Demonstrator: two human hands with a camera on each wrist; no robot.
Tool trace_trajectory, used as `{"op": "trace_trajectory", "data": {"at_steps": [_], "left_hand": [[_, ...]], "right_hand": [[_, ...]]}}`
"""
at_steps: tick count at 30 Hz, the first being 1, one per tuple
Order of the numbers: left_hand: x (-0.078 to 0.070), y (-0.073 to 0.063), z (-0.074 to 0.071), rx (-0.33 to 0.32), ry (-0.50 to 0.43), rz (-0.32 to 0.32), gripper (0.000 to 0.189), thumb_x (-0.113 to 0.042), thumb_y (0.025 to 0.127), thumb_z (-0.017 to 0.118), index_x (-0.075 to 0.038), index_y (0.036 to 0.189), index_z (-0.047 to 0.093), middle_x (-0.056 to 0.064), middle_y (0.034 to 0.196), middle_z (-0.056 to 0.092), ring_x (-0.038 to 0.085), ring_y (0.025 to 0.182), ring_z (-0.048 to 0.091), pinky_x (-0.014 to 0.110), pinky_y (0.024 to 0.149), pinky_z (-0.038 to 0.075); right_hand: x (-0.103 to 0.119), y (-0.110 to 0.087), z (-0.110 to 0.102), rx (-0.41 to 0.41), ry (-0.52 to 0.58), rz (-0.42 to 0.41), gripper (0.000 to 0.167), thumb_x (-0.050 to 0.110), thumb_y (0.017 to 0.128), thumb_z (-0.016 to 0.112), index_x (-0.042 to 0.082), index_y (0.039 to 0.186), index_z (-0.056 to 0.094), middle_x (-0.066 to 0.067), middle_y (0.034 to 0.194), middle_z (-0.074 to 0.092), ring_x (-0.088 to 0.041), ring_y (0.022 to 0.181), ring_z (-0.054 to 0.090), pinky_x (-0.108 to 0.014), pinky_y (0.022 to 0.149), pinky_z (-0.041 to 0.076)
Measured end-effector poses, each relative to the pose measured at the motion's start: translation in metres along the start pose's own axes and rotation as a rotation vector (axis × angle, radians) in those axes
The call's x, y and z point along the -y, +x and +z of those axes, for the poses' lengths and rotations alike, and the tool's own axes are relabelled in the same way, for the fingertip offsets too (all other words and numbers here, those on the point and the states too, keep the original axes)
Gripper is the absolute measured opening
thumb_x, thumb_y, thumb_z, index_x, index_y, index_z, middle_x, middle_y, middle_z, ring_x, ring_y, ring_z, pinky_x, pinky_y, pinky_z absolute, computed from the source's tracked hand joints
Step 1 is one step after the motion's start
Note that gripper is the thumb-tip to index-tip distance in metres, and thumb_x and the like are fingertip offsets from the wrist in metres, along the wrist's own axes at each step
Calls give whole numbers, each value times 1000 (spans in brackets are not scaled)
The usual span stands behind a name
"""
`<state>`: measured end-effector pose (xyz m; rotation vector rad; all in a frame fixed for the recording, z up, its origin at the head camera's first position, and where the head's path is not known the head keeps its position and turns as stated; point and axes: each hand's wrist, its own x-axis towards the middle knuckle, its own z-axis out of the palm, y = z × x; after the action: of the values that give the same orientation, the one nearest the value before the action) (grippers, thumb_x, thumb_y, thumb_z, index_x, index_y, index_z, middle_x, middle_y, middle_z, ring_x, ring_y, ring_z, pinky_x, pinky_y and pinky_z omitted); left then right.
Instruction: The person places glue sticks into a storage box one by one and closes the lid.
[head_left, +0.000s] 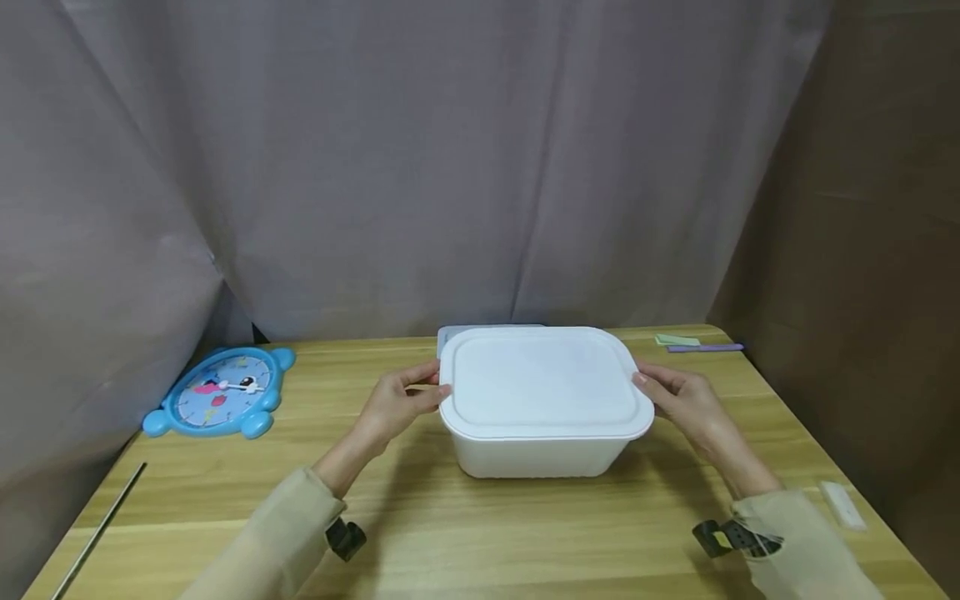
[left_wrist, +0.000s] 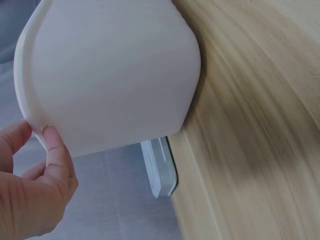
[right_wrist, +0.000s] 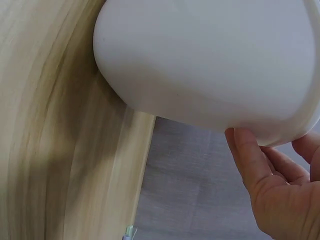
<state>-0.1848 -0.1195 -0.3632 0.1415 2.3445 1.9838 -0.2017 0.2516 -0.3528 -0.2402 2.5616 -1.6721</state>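
Observation:
A white storage box (head_left: 536, 458) with rounded corners sits on the wooden table, and a flat white lid (head_left: 543, 379) covers its top. My left hand (head_left: 397, 402) pinches the lidded rim at the left end, thumb above and fingertips below, as the left wrist view (left_wrist: 42, 185) also shows. At the right end my right hand (head_left: 686, 406) grips the rim the same way; in the right wrist view its fingertips (right_wrist: 242, 137) lie against the box wall under the edge. The inside of the box is hidden by the lid.
Behind the box lies a pale, flat case (head_left: 450, 333), partly hidden. A blue toy clock (head_left: 221, 392) is at the left, with a thin metal rod (head_left: 97, 533) nearer. To the right are a purple pen (head_left: 705, 347), green slips (head_left: 675, 339) and a white eraser-like block (head_left: 843, 505). Grey curtain (head_left: 480, 167) hangs behind.

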Motion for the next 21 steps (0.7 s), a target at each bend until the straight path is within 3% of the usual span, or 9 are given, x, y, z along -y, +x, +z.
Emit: {"op": "trace_trajectory", "data": {"at_steps": [21], "left_hand": [[-1,-35,-49,14,159,4,50,-14,88,67,1,133,51,19,115,60,12,86,63,20,74,50]], "right_hand": [[17,-8,44,22,24,-64,51,24,97,53,-10,134,43,-29,132,48,10,93,56,-17,78,53]]}}
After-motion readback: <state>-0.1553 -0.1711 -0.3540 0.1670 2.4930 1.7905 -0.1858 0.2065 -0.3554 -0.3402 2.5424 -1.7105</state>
